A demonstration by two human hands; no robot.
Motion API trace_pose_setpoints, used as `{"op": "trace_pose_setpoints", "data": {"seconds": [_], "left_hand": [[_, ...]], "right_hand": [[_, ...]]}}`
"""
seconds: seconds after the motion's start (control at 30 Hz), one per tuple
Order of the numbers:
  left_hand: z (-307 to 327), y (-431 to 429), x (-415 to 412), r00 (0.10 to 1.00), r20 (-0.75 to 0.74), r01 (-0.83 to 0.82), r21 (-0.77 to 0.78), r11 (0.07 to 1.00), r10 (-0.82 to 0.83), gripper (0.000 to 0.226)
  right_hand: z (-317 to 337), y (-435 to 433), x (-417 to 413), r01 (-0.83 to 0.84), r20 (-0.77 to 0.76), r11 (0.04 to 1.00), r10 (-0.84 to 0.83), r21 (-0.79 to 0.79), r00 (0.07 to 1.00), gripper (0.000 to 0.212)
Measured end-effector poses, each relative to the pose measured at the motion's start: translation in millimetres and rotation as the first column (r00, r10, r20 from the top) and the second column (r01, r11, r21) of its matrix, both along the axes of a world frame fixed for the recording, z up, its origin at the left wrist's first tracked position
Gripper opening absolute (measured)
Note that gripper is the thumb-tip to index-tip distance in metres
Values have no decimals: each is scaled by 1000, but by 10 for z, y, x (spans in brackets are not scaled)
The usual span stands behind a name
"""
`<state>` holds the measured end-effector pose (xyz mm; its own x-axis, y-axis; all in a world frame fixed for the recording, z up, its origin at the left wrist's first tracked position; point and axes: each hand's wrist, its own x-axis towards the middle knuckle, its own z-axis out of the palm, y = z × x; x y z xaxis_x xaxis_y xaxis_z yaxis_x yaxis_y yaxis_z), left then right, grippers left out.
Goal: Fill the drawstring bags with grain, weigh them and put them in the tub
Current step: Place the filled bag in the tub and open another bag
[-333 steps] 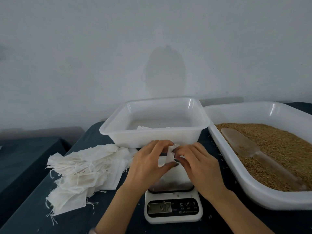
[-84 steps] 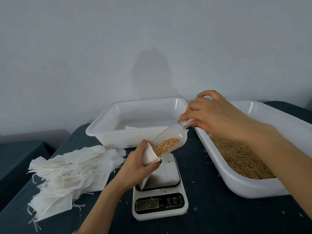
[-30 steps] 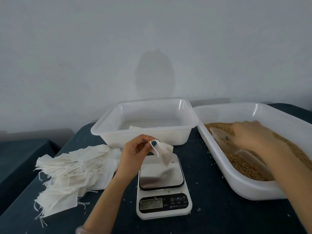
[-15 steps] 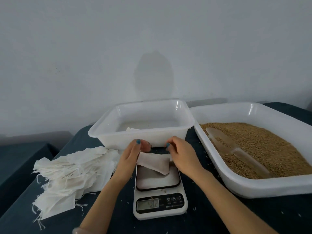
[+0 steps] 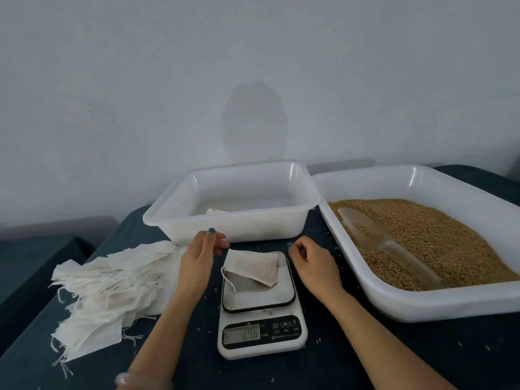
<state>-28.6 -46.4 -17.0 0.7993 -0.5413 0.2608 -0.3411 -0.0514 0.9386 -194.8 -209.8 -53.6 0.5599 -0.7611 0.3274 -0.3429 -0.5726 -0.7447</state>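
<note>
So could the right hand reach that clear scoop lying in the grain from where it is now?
Probably yes. The right hand is empty beside the scale, and the scoop lies uncovered on the grain just to its right. Only the tray's low rim lies between them, easily cleared.

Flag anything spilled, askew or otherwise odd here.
Stray grains lie scattered on the dark tabletop around the scale and beside the grain tub. The filled bag lies skewed on the scale's platform, its drawstring looping loose by the left edge. Nothing looks damaged.
</note>
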Motion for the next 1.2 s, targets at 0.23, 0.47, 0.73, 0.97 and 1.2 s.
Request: {"op": "trace_pose_setpoints", "data": {"seconds": [0.23, 0.47, 0.73, 0.97, 1.2], "left_hand": [[27, 38, -68, 956, 294, -69, 243, 967, -6, 53], [92, 73, -129, 932, 354, -57, 336, 940, -70, 40], [111, 15, -213, 934, 290, 140, 248, 959, -211, 24], [425, -119, -284, 904, 288, 294, 120, 948, -317, 47], [1257, -583, -102, 777, 545, 259, 180, 949, -315, 32]], "right_hand": [[-20, -12, 9, 10, -10, 1000, -10, -9, 1000, 22], [-31, -13, 10, 11, -24, 1000, -11, -17, 1000, 24], [-15, -5, 8, 12, -17, 1000, -12, -13, 1000, 25], [-36, -25, 21, 15, -3, 1000, -15, 18, 1000, 27], [-38, -34, 32, 12, -41, 1000, -12, 2, 999, 25]]}}
